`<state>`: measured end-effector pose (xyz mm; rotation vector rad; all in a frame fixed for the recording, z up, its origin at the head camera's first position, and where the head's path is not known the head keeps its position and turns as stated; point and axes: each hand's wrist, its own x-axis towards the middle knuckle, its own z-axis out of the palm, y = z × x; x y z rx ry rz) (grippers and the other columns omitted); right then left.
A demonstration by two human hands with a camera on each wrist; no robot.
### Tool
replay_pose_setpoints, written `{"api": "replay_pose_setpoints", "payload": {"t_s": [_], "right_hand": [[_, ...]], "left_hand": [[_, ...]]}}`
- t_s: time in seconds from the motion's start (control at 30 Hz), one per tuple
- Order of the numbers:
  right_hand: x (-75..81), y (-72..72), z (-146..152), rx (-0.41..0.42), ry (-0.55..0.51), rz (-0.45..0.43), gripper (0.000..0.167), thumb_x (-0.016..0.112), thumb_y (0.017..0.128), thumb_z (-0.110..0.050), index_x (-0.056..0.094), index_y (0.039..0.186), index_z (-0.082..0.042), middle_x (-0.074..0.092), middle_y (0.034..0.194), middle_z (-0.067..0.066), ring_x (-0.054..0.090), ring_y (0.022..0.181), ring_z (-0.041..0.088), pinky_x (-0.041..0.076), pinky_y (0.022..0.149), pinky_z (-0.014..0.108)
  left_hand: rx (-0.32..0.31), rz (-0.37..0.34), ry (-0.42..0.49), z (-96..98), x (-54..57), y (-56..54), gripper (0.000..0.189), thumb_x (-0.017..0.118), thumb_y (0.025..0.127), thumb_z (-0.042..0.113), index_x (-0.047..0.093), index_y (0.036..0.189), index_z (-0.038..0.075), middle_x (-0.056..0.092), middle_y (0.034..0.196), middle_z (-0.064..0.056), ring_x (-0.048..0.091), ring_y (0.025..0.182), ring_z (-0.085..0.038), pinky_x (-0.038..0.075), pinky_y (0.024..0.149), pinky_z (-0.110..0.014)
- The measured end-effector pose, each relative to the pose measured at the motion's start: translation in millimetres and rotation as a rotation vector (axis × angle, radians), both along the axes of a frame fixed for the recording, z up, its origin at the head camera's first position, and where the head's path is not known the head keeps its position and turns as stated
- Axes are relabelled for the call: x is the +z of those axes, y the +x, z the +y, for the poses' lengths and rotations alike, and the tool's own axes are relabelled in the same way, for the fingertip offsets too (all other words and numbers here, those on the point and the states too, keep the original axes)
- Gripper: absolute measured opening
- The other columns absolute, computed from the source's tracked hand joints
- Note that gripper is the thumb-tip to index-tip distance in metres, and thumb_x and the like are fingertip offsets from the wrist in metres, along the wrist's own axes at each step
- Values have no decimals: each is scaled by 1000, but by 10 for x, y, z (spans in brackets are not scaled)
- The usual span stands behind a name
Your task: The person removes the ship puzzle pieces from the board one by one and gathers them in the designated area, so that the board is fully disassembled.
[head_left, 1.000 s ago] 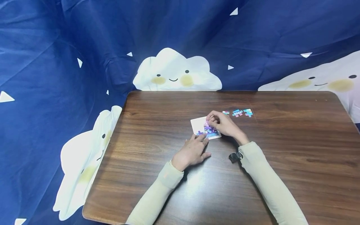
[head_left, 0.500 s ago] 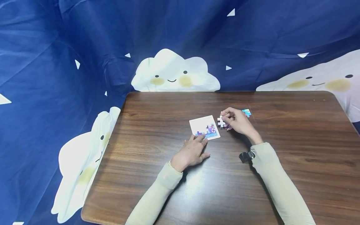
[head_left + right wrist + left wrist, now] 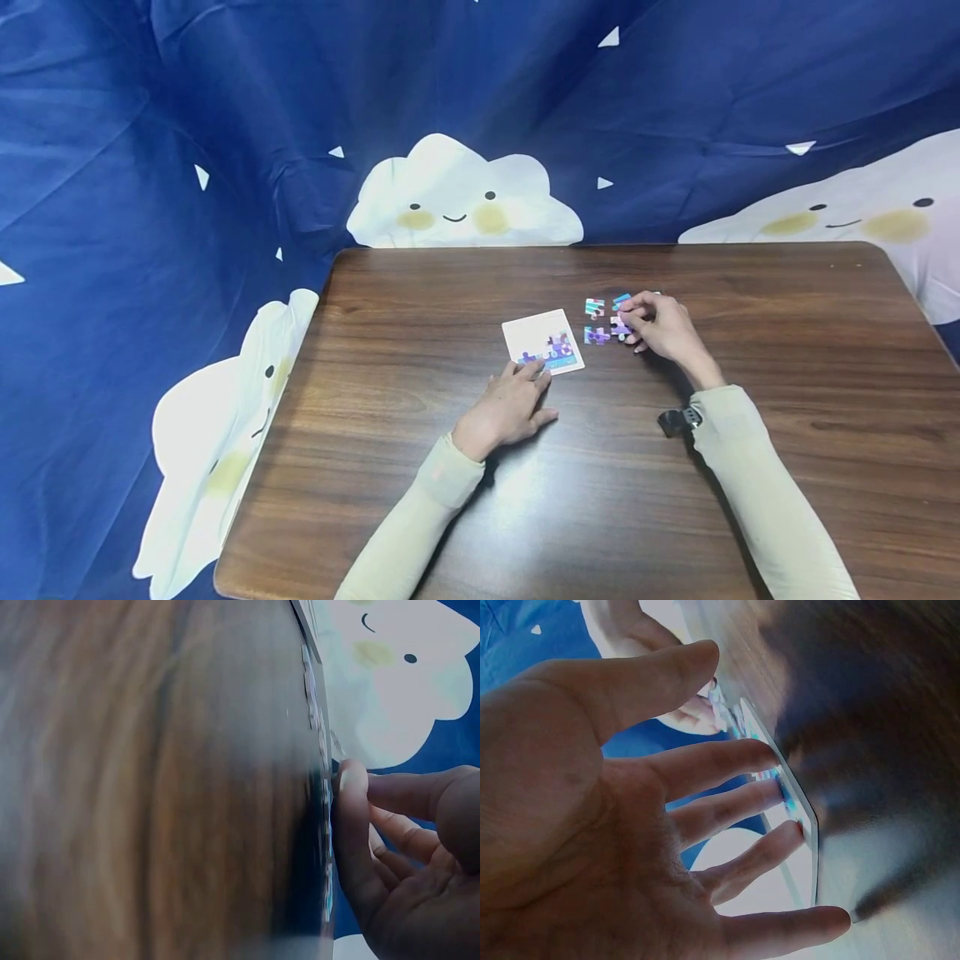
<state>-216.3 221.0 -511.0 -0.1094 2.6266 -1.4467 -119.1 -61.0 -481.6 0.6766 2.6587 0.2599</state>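
Note:
A small white square puzzle tray lies mid-table, with joined purple and blue jigsaw pieces along its lower right part. My left hand rests at its near edge with fingers spread; the left wrist view shows several fingertips on the tray's rim. To the right of the tray, my right hand is over a group of loose pieces. Its thumb and index finger meet around a thin puzzle piece, seen edge-on in the right wrist view. Part of the group is hidden under that hand.
Loose pieces lie right of the tray: a striped one, a purple one and a blue one. Beyond the brown wooden table hangs a blue curtain with cloud faces. A black wrist strap is at the right sleeve.
My right hand has moved right, from over the tray to the loose pieces. Pieces once held or covered now show beside the tray, and fewer are on it. The left hand stays put.

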Motion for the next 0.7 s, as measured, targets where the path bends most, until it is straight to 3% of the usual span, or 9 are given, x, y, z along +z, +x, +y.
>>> {"api": "replay_pose_setpoints", "payload": {"t_s": [0.33, 0.7], "right_hand": [[13, 29, 79, -18, 17, -57, 28, 70, 98, -7, 63, 120, 9, 73, 99, 27, 71, 58, 3, 63, 59, 28], [38, -13, 101, 25, 105, -87, 29, 71, 98, -11, 67, 121, 6, 73, 99, 24, 71, 64, 8, 63, 60, 28]], "left_hand": [[7, -5, -12, -16, 21, 7, 66, 59, 104, 47, 45, 159, 13, 31, 172, -5, 35, 155, -41, 42, 116, -66], [4, -19, 11, -33, 21, -8, 65, 59, 105, 46, 44, 159, 12, 31, 173, -6, 35, 155, -39, 41, 114, -70]]}}
